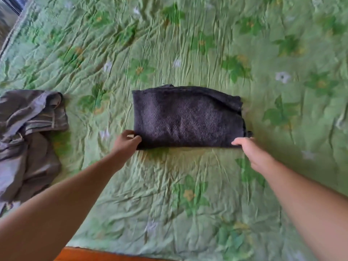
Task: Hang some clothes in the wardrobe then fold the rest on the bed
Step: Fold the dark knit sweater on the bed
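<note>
A dark purple-black knitted garment (188,115) lies folded into a rectangle in the middle of the bed (188,194). My left hand (126,143) pinches its near left corner, thumb on top. At the near right corner, my right hand (251,152) grips the folded edge, its fingers curled under the cloth. Both arms reach forward from the bottom of the view. A crumpled grey garment (28,136) lies unfolded at the left edge of the bed.
The bed carries a wrinkled green bedspread with a leaf and flower print. A wooden bed frame edge (90,255) shows at the bottom. At the top left corner the floor (7,14) is visible beyond the bed.
</note>
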`<state>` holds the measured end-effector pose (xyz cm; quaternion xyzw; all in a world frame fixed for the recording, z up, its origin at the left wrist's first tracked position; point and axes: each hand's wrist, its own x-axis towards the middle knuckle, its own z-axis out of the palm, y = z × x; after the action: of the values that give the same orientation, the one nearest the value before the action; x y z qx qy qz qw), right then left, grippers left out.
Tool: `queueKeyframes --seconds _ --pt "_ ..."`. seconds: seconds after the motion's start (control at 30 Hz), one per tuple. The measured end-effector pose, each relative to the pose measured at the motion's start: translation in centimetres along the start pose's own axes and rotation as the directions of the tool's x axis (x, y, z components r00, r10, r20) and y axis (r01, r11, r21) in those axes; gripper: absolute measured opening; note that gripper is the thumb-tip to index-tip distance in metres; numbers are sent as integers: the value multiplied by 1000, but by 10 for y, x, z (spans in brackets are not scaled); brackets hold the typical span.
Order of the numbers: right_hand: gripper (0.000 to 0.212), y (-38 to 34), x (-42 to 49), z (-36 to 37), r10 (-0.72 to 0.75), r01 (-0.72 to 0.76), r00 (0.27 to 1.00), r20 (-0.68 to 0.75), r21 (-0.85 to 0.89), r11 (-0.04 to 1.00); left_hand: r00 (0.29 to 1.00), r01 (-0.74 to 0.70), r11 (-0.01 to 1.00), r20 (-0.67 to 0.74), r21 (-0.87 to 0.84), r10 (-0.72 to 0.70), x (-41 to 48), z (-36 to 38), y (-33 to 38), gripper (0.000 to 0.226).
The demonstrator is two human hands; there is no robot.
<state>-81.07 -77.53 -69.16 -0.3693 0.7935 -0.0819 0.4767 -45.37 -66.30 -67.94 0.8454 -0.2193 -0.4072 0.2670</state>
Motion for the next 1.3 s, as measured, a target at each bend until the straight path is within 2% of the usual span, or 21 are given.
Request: queueKeyframes --seconds 0.07,0.17,0.23,0.27,0.33,0.43,0.5,0.57,0.6,0.63,0.7,0.73,0.8,0.9,1.0,1.1,1.17,1.2,1.23,1.27,1.3 --pt "63 -18 2 -3 -67 67 998 -5 78 995 998 -44 999 -35 -8 44 8 -1 15 24" --pt "54 -45 5 -3 -154 167 982 -105 124 978 998 -44 993 -49 -108 39 23 3 34 32" --pt "64 -59 13 2 -188 195 969 -162 28 980 999 -15 978 -31 -208 9 33 5 45 51" --pt "70 -66 15 5 -200 199 970 -137 -22 980 1000 5 967 -15 -256 -9 37 6 50 58" --pt "71 -72 21 9 -226 213 971 -84 -136 968 1000 20 957 10 -290 -18 42 10 54 54" --pt "58 -73 21 8 -283 241 956 -75 -351 905 999 -20 989 -38 -150 14 44 12 57 51" --pt "51 -73 18 9 -422 274 894 -152 -560 782 979 -140 986 -136 90 152 41 12 57 62" --pt "51 -73 12 19 -690 414 713 -124 -719 557 895 -330 863 -165 382 415 34 19 62 70" --pt "55 -74 8 29 -786 516 617 -35 -736 439 831 -435 752 -102 495 547 29 27 66 72" --pt "60 -77 3 41 -828 601 555 81 -727 332 763 -522 609 7 597 647 26 38 68 72" --pt "70 -77 0 66 -784 671 551 288 -711 210 685 -599 364 221 713 694 33 60 60 72" --pt "72 -74 4 76 -743 663 576 341 -726 181 695 -596 321 272 737 666 40 68 54 73" --pt "76 -61 19 85 -716 620 608 344 -769 157 731 -578 344 282 739 621 57 75 40 74" --pt "78 -44 38 89 -732 585 600 323 -801 126 721 -588 337 287 736 630 73 78 31 76" --pt "79 -44 39 95 -732 562 616 292 -814 148 737 -588 352 304 728 603 80 78 33 77" --pt "78 -52 36 88 -695 627 619 365 -763 158 747 -606 380 334 699 575 76 72 43 76" --pt "78 -57 34 71 -709 663 628 320 -697 273 758 -585 408 293 701 583 68 63 48 76" --pt "79 -57 33 59 -726 623 658 197 -684 380 782 -547 469 225 693 581 62 56 49 76" --pt "80 -56 35 46 -709 535 704 33 -681 500 824 -491 580 131 650 551 62 49 44 76" --pt "83 -53 39 33 -640 425 760 -115 -656 624 876 -418 724 33 548 480 60 41 41 79" --pt "88 -52 39 21 -527 328 828 -193 -595 734 926 -335 864 -38 377 376 59 34 39 84"
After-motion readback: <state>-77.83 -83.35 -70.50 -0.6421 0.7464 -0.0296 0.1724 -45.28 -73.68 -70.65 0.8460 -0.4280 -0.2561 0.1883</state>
